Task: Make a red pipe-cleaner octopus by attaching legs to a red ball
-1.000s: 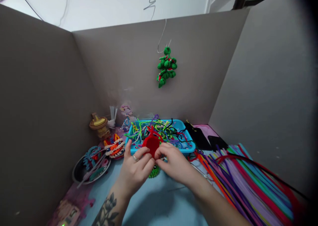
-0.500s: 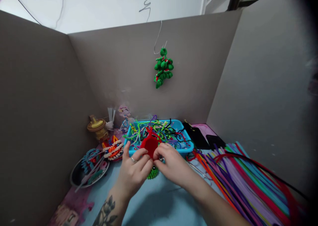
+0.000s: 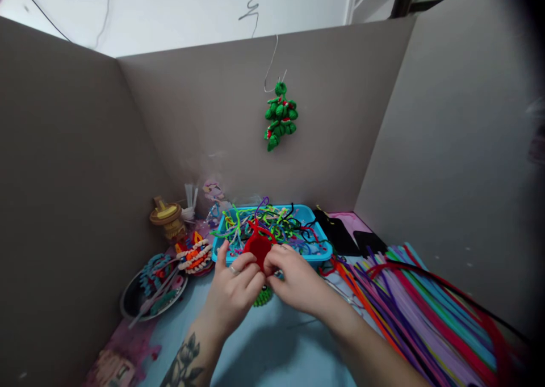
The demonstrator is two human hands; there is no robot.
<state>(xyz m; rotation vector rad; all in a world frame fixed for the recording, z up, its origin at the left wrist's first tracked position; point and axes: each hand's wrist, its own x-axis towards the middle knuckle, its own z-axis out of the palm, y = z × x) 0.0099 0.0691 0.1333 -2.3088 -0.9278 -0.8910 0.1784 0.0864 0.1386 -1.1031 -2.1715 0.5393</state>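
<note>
Between my hands is a fuzzy red round piece (image 3: 258,247), which looks made of pipe cleaner, with thin red ends sticking up at its top. My left hand (image 3: 238,282) pinches its lower left edge, index finger and thumb closed, and a ring shows on one finger. From the other side, my right hand (image 3: 289,273) grips the lower right edge with fingertips together. The fingertips hide the bottom of the red piece. Just below them, a green fuzzy piece (image 3: 263,297) with a small eye-like dot shows partly; whether it joins the red piece I cannot tell.
Behind my hands stands a blue tray (image 3: 321,252) full of pipe cleaner scraps. Long coloured pipe cleaners (image 3: 430,313) lie at right. A metal bowl (image 3: 128,302) and an orange-and-cream beaded-looking piece (image 3: 195,256) are at left. A green ornament (image 3: 281,114) hangs on wire before grey panels.
The red piece has tilted slightly and its face looks a little narrower. My left hand has shifted slightly right; both hands keep their grip.
</note>
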